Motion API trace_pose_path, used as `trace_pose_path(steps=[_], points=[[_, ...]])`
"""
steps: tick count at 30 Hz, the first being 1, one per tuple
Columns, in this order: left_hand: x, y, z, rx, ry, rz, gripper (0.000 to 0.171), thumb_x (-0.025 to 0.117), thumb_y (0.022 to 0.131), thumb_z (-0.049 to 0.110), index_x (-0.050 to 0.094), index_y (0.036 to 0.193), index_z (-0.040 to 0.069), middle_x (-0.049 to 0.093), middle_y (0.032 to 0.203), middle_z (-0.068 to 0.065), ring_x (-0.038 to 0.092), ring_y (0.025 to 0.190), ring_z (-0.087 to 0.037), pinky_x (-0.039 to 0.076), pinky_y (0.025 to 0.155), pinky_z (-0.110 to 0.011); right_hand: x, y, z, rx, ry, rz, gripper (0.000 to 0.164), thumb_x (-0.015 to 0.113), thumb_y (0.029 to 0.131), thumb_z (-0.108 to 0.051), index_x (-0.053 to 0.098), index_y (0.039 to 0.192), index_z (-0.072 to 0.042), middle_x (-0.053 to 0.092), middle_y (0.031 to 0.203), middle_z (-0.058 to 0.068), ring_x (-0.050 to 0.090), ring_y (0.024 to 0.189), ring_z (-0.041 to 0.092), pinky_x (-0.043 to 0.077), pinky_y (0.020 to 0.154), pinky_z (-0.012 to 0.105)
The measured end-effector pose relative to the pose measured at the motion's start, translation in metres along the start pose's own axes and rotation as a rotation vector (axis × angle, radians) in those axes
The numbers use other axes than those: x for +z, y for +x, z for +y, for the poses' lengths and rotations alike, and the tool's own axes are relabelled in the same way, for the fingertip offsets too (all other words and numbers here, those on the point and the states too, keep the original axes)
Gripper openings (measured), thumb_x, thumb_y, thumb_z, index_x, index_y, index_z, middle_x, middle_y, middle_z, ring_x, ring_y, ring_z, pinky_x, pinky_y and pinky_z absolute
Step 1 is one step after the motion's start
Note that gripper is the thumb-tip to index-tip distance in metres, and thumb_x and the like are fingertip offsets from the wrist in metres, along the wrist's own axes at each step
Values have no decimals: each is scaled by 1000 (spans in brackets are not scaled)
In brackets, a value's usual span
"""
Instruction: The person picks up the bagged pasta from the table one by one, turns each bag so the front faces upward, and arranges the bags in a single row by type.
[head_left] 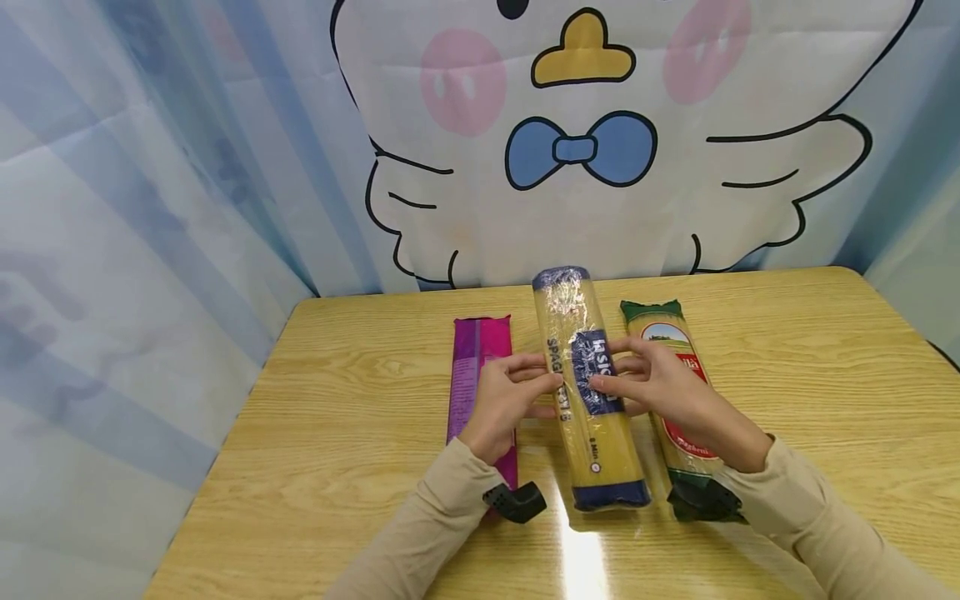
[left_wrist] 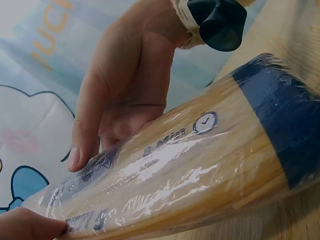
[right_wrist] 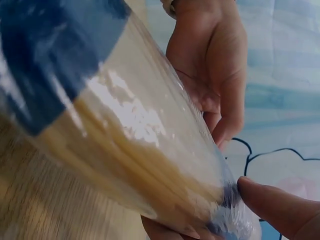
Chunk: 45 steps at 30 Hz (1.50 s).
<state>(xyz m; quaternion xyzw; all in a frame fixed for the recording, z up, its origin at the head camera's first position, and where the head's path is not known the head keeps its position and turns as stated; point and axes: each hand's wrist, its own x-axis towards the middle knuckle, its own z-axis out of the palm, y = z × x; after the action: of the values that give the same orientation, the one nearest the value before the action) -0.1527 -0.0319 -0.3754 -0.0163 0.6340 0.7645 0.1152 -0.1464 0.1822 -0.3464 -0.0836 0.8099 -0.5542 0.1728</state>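
Note:
A clear-wrapped spaghetti pack [head_left: 600, 446] with dark blue ends and a blue label is held between both hands, tilted a little above the tabletop. My left hand [head_left: 508, 400] grips its left edge, thumb on the front, and that thumb [left_wrist: 30, 225] shows at the corner of the left wrist view. From the right side my right hand [head_left: 667, 387] grips the same pack; its thumb [right_wrist: 280, 207] presses the wrapper in the right wrist view. Fingers behind the pack are partly hidden.
Left of the held pack lies a purple and pink packet [head_left: 465, 379], partly covered by the left hand. To the right is a green-ended spaghetti pack [head_left: 663, 321] with a red label, partly under the right hand. Behind the wooden table [head_left: 322, 433] hangs a printed curtain [head_left: 585, 225].

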Motion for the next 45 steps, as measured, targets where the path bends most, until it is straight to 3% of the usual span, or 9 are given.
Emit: trace_pose_path(steps=[9, 16, 26, 37, 40, 45], points=[[-2, 4, -4, -46, 14, 15, 34, 74, 83, -2, 66, 116, -7, 72, 99, -14, 70, 74, -14, 62, 68, -42, 1, 3, 6, 5, -23, -13, 76, 67, 96, -30, 27, 150, 7, 54, 135, 33, 68, 103, 28, 61, 79, 42], [-2, 6, -7, -62, 33, 6, 37, 73, 84, -3, 64, 119, -9, 71, 106, -20, 72, 78, -18, 62, 71, -44, 1, 5, 11, 43, -52, -24, 77, 65, 97, -31, 25, 151, 7, 43, 142, 37, 62, 115, 40, 60, 82, 43], [-1, 12, -14, -71, 81, 4, 37, 70, 84, -3, 64, 120, -7, 72, 103, -21, 72, 80, -24, 62, 64, -39, 7, 12, 20, 70, -155, -30, 72, 59, 101, -29, 26, 146, 16, 51, 134, 37, 68, 100, 30, 60, 78, 40], [2, 16, -19, -102, 126, 5, 38, 68, 84, -3, 63, 121, -7, 71, 104, -22, 72, 84, -28, 62, 62, -37, 10, 14, 25, 83, -181, -23, 72, 60, 100, -30, 28, 146, 15, 52, 133, 35, 62, 114, 40, 59, 77, 38], [3, 16, -20, -110, 140, 6, 38, 68, 84, -2, 63, 121, -7, 71, 104, -21, 72, 80, -27, 62, 61, -38, 10, 15, 28, 81, -201, -22, 70, 60, 100, -30, 30, 146, 14, 53, 133, 34, 62, 113, 38, 59, 76, 37], [3, 16, -21, -129, 180, 11, 38, 70, 84, 2, 64, 122, -2, 73, 101, -15, 70, 59, -23, 62, 59, -41, 10, 15, 29, 52, -256, -10, 59, 61, 99, -28, 43, 138, 12, 58, 125, 31, 66, 104, 33, 58, 75, 37]])
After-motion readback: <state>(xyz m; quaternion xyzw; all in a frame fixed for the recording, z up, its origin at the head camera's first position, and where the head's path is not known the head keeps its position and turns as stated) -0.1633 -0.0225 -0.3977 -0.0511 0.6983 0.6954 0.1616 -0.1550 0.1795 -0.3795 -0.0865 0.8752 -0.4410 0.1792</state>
